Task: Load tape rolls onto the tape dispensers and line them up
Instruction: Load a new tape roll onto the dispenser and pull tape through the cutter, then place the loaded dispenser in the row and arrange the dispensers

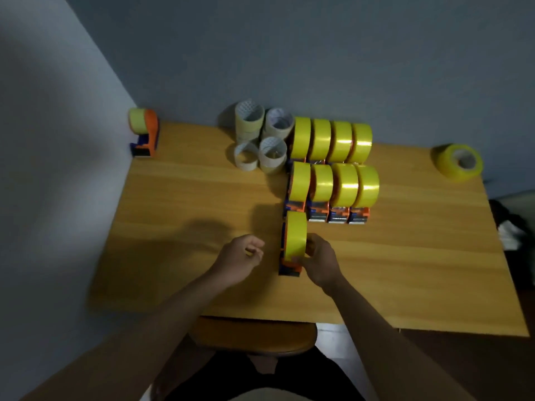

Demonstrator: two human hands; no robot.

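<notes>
An orange and blue dispenser loaded with a yellow tape roll (295, 238) stands on the wooden table (173, 227), just in front of the left end of two rows of loaded dispensers (333, 166). My right hand (320, 260) grips this front dispenser's roll from the right side, fingers curled round it. My left hand (241, 257) hovers to its left with fingers curled; a small yellow bit shows between its fingers, too blurred to identify. One loose yellow tape roll (459, 160) lies flat at the far right. Another loaded dispenser (144, 131) stands alone at the far left corner.
Several empty cardboard tape cores (260, 137) stand stacked at the back, left of the rows. A grey wall runs behind and along the left. A round wooden stool (254, 337) sits under the table's near edge. Dark and white items (512, 230) lie beyond the right edge.
</notes>
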